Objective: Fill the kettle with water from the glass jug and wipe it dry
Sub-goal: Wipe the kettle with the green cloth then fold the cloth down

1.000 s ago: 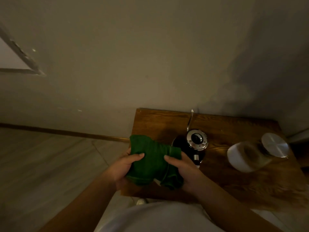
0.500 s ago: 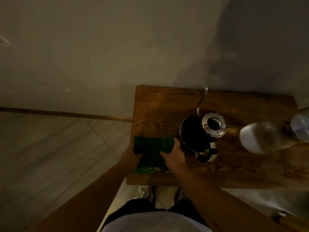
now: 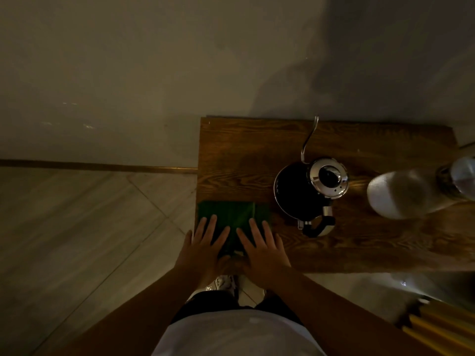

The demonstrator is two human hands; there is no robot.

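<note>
A folded green cloth (image 3: 231,214) lies flat on the near left corner of the wooden table (image 3: 244,155). My left hand (image 3: 205,245) and my right hand (image 3: 262,250) rest side by side on its near half, palms down, fingers spread, gripping nothing. To the right of the cloth stands a black gooseneck kettle (image 3: 298,194) with a shiny lid, its thin spout toward the wall and its handle toward me. Farther right is the glass jug (image 3: 408,191), with a metal cap, partly cut off by the frame edge.
The table stands against a plain wall (image 3: 180,73), with tiled floor (image 3: 77,227) to its left. Yellow slats (image 3: 442,327) show at the bottom right corner. My feet are below the table's near edge.
The cloth went from being held bunched in both hands above the table to lying folded flat on its corner. Both hands let go and now press on it with open palms.
</note>
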